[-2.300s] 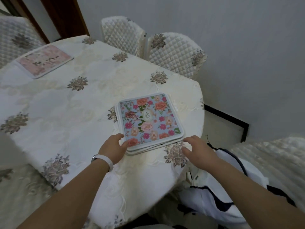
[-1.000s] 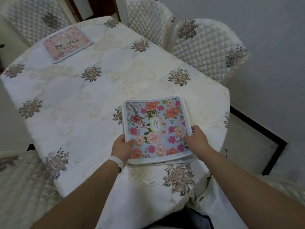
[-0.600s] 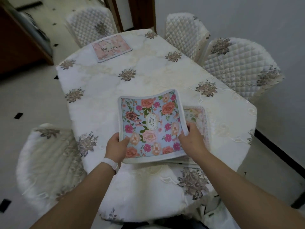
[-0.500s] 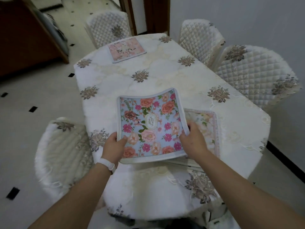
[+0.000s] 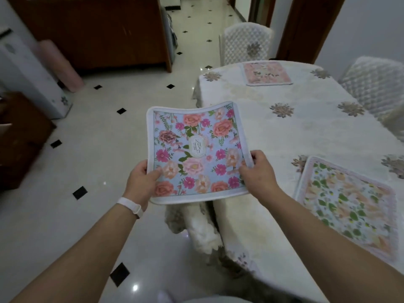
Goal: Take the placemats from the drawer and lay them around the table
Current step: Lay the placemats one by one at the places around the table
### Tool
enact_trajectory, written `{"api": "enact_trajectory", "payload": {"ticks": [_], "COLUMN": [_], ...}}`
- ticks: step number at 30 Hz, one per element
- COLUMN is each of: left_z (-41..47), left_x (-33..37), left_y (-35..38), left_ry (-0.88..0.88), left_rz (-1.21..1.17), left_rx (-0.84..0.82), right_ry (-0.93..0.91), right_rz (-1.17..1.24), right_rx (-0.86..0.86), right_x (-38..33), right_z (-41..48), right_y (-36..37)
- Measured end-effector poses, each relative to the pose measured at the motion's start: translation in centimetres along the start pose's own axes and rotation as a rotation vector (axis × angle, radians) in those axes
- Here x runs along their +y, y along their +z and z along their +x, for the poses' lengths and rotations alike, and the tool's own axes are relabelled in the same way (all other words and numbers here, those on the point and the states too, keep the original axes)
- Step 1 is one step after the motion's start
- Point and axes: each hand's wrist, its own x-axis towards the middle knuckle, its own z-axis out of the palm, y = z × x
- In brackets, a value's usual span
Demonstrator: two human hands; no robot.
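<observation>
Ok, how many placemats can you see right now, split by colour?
Blue floral placemat: 1, gripped by the left hand and right hand; any beneath are hidden.
Pink placemat: 1, on the table, far end.
Green-leaf placemat: 1, on the table, near end.
Total: 3.

I hold a placemat (image 5: 197, 153) between my left hand (image 5: 140, 184) and right hand (image 5: 259, 171), at the left edge of the table (image 5: 284, 132). Right of the grip, a second placemat (image 5: 347, 206) lies on the table. Beyond the grip, a third placemat (image 5: 267, 73) lies at the far end, with a chair (image 5: 246, 42) behind it.
</observation>
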Motion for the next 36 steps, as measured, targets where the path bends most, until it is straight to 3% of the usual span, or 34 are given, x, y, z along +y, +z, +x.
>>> {"api": "enact_trajectory", "payload": {"ticks": [8,15,26,36], "left_z": [4.0,6.4,14.5,30.8], "left_x": [-0.4,-0.4,0.2,4.5], "left_y": [-17.0,-25.6,-30.0,-27.6], "left_ry": [0.000,0.020,-0.027,-0.124], "left_rz": [-0.036,-0.081,-0.134,-0.091], "left_rx": [0.050,0.112,0.216,0.287], "right_ry": [-0.018,-0.081,-0.076,0.029], "right_rz": [-0.028,-0.039,0.029,0.062], "right_rx": [-0.034,-0.138,-0.239,-0.293], "right_x": [-7.0,-11.6,-14.7,-16.3], "right_z": [-3.6,-3.5,4.3,21.8], "right_y": [16.6,24.3,33.5,40.4]}}
